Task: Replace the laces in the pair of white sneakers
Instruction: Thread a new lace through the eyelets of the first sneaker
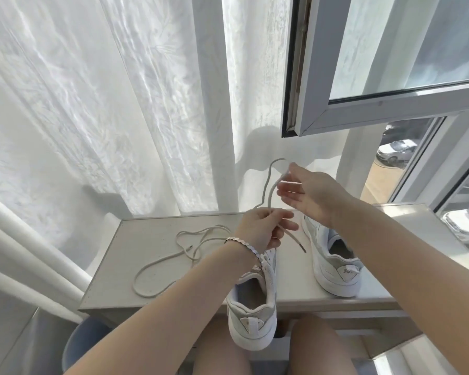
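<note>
Left grip (260, 228): thumb and fingers pinched on a pale lace, held above the front of the near sneaker.
Right grip (309, 193): raised higher and further back, fingers fairly straight and slightly apart; the lace meets the fingertips, but I cannot tell whether they pinch it.
Held lace (269, 190): rises from the left grip, curls into a loop in the air in front of the curtain, then bends down to the right grip's fingertips. 1 free end hangs below the left grip, its tip hanging between the 2 sneakers.
Second lace (173, 257): lies loose on the left part of the desk in several open curves, well apart from the far sneaker; 1 dark-tipped end shows inside the curves.
Near sneaker (252, 315): white, heel toward the person, heel sticking out past the desk's front edge; its front is hidden by the left wrist.
Far sneaker (333, 269): white, on the right part of the desk, heel toward the person, toe hidden behind the right grip.
Desk (146, 234): small, pale, set against the curtain.
Bracelet (243, 243): silver-toned, on the left wrist.
Curtain (119, 104): sheer white, hanging behind the desk.
Window (390, 63): open sash at the upper right, with parked cars visible below it outside.
</note>
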`<state>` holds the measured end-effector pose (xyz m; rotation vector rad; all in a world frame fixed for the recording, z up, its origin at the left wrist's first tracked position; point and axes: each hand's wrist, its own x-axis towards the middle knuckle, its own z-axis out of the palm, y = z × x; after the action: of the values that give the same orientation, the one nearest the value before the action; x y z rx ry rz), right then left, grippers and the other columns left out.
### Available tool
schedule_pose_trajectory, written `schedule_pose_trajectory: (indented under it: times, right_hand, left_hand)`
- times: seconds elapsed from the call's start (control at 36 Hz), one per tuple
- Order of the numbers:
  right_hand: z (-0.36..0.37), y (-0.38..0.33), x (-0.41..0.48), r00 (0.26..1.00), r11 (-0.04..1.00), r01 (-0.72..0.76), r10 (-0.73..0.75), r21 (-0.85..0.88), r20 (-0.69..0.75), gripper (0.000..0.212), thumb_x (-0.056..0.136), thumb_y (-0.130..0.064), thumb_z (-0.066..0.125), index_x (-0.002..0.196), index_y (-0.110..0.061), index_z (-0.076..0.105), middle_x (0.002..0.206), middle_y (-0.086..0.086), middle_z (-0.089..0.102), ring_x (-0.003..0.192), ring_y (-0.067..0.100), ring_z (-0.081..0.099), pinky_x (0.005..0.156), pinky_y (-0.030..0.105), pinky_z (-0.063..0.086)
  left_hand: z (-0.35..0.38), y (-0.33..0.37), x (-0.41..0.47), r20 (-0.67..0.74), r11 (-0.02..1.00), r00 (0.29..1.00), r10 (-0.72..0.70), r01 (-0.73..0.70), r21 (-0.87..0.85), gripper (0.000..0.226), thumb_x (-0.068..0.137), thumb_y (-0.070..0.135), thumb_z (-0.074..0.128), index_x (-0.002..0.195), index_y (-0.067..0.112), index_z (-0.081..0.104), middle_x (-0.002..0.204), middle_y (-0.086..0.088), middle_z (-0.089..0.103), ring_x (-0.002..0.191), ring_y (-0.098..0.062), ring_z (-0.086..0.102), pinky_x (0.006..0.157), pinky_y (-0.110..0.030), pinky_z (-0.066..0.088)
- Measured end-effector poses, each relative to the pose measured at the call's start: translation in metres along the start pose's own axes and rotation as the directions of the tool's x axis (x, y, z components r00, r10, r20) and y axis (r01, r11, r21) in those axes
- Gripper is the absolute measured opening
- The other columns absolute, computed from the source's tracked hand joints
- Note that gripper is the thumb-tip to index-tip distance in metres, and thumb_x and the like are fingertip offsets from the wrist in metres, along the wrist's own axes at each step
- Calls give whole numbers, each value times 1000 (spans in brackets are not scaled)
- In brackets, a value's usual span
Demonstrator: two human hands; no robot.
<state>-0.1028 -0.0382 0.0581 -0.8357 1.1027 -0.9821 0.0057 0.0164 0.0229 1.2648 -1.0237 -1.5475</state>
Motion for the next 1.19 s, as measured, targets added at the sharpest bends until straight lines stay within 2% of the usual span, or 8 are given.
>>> schedule_pose_trajectory:
  times: [0.11, 0.19, 0.39, 0.47, 0.58, 0.72, 0.97, 1.19]
  right_hand:
    - [-19, 28, -12, 998, 823, 21, 18, -567, 64, 15, 91, 0, 49, 91, -6, 62, 88, 3, 59, 79, 12, 52, 66, 18, 43]
    - [-27, 39, -23, 976, 697, 69, 100, -714, 192, 22, 90, -4, 51, 98, -14, 69, 93, -7, 66, 77, 5, 50, 65, 16, 40]
    - [-22, 45, -25, 976, 733, 156, -11, -662, 217, 16, 89, -27, 61, 74, -24, 67, 71, 0, 52, 62, 10, 41, 59, 20, 35]
    - [-19, 48, -21, 985, 766, 151, -62, -625, 163, 21, 90, -23, 61, 69, -22, 66, 56, -3, 45, 52, 9, 38, 55, 20, 33]
    - [-20, 54, -13, 1000, 866, 24, -14, -500, 22, 23, 95, -18, 52, 79, -13, 68, 61, 0, 43, 57, 10, 40, 57, 19, 37]
    - [-17, 65, -8, 994, 984, -90, 78, -154, -83, 26, 98, -14, 46, 79, -12, 64, 61, 0, 40, 59, 11, 43, 59, 19, 38]
    - [-14, 92, -9, 996, 987, -70, 61, -147, -69, 16, 93, -14, 56, 80, -12, 66, 72, 1, 59, 67, 10, 53, 66, 21, 49]
    - [-17, 117, -16, 998, 978, -7, -7, -210, -64, 9, 91, -4, 57, 89, -2, 65, 67, 6, 59, 62, 11, 55, 52, 11, 50]
  left_hand:
    - [-12, 8, 9, -134, 975, 991, -4, -25, -219, 27, 99, 8, 41, 79, 2, 59, 48, 2, 60, 36, -2, 40, 36, -12, 31]
    - [-16, 8, 13, -163, 974, 986, -11, -27, -227, 27, 99, 9, 42, 80, 2, 59, 48, 2, 59, 36, -2, 40, 36, -12, 33]
    - [-16, 3, 17, -130, 996, 991, 23, -34, -80, 25, 99, 13, 44, 82, 6, 61, 57, 3, 65, 41, -2, 45, 40, -13, 38]
    - [-17, -1, 13, -165, 967, 982, 94, -51, 248, 15, 98, 21, 46, 99, 12, 58, 88, 0, 67, 57, -3, 58, 55, -19, 46]
    - [-21, -17, 1, -203, 576, 963, 175, 67, 815, 51, 93, 42, 48, 134, 14, 39, 131, -3, 48, 117, -21, 49, 98, -32, 38]
    - [-14, -39, -10, -116, 65, 987, 115, 109, 992, 46, 84, 50, 46, 114, 15, 50, 118, -2, 51, 116, -24, 44, 99, -38, 30]
    - [-22, -49, -21, -46, 61, 983, 180, 35, 998, 20, 79, 35, 49, 91, 22, 59, 93, 8, 58, 102, -18, 51, 106, -39, 22]
    - [-26, -54, -24, -2, 1, 980, 200, 2, 1000, 53, 84, 42, 44, 136, 36, 35, 132, 14, 49, 123, -17, 37, 99, -35, 22]
